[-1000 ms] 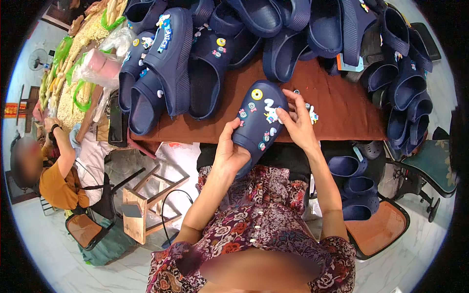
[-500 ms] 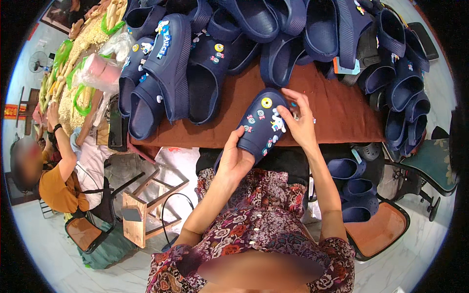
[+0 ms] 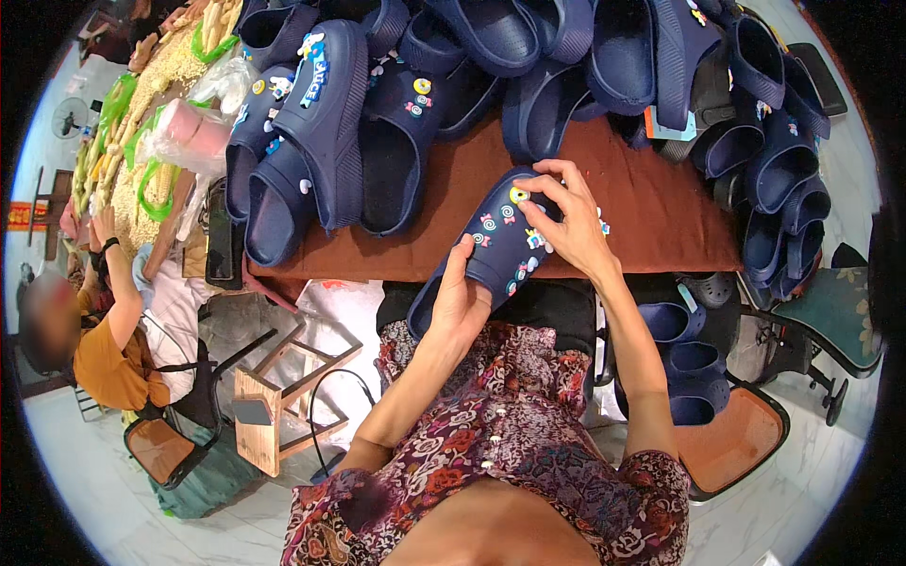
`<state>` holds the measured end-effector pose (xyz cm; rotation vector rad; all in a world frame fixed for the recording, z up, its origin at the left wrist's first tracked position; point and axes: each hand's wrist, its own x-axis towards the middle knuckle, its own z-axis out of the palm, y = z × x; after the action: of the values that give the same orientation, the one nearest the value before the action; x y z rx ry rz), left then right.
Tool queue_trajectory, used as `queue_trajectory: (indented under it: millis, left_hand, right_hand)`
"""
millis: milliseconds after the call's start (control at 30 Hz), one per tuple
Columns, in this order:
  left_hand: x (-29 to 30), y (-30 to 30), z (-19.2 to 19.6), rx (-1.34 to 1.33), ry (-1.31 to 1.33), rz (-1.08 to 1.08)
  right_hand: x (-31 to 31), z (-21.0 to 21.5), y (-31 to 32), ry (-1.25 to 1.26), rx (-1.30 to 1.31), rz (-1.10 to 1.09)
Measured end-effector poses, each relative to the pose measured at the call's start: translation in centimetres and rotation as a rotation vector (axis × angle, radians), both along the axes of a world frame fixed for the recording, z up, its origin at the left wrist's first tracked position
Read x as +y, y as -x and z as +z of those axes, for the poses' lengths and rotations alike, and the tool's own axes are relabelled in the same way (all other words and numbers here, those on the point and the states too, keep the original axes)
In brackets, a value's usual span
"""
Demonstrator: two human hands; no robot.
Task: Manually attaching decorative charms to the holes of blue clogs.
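Observation:
A navy clog (image 3: pixel 483 253) with charms on its upper is held over my lap, toe pointing up at the table's near edge. My left hand (image 3: pixel 458 307) wraps its heel end, thumb lying on top. At the toe, my right hand (image 3: pixel 573 226) has thumb and index finger closed around a yellow ring-shaped charm (image 3: pixel 517 195). Pink-and-white swirl charms (image 3: pixel 488 223) sit beside it, and a white figure charm (image 3: pixel 537 240) lies just below my right thumb. Whether the yellow charm is fully seated cannot be seen.
Many navy clogs (image 3: pixel 326 123) are heaped on the brown-covered table (image 3: pixel 651 208). More clogs (image 3: pixel 694 363) rest on an orange-seated chair (image 3: pixel 736 439) at right. A wooden stool (image 3: pixel 260 424) carries a phone (image 3: pixel 252 412). At far left a person (image 3: pixel 118 363) works by piled corn (image 3: pixel 151 189).
My right thumb and index finger have moved from the white figure charm up to the yellow ring charm. The left hand keeps its hold on the clog.

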<state>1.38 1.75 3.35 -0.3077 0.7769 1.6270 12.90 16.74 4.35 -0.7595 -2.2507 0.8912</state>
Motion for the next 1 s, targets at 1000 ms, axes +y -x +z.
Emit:
queue_trajectory:
  millis: [1000]
  left_hand:
    - [-0.4,1.6,-0.9,-0.189,-0.108,-0.028]
  right_hand:
    - [-2.8,-3.2,-5.1,0.242,0.269,-0.318]
